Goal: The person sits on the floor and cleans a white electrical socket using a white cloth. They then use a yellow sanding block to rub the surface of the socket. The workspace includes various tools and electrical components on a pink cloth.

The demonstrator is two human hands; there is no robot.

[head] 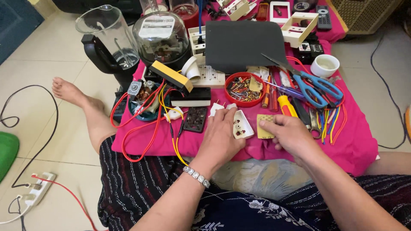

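Note:
My left hand (221, 136) holds a white triangular plug body (242, 125), its open inside with small metal parts facing up. My right hand (289, 134) pinches a small yellowish sandpaper-like sheet (265, 128) just right of the plug. Both hands rest over the pink cloth (351, 145) spread in front of my lap. A silver bracelet (196, 176) circles my left wrist.
On the cloth lie blue-handled scissors (314, 87), screwdrivers (286, 105), a red round tray of small parts (244, 89), a black pad (244, 42), a white cup (324, 65), red and yellow wires (141, 128) and a black socket plate (195, 119). A blender jar (109, 38) and my bare foot (70, 92) are at left; a power strip (37, 190) lies on the floor.

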